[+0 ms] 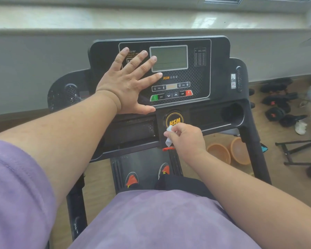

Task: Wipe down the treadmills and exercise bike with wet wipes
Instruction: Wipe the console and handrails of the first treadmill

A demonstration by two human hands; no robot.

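Observation:
A black treadmill console (201,74) stands in front of me, with a grey display (169,58) and a row of buttons (171,95) below it. My left hand (127,83) lies flat with spread fingers on the left side of the panel. My right hand (187,137) pinches a small crumpled white wet wipe (169,135) against the console's lower centre, just below the round yellow HSM badge (174,121) and above a red safety clip (168,149). My shoes stand on the belt (144,162) below.
A window sill (115,17) and grey wall run behind the console. Right of the treadmill, on the wooden floor, lie black dumbbells (276,99), two orange basins (228,151), a black metal stand (298,151) and white cloth scraps (301,127). A cup holder (232,112) sits in the console's right tray.

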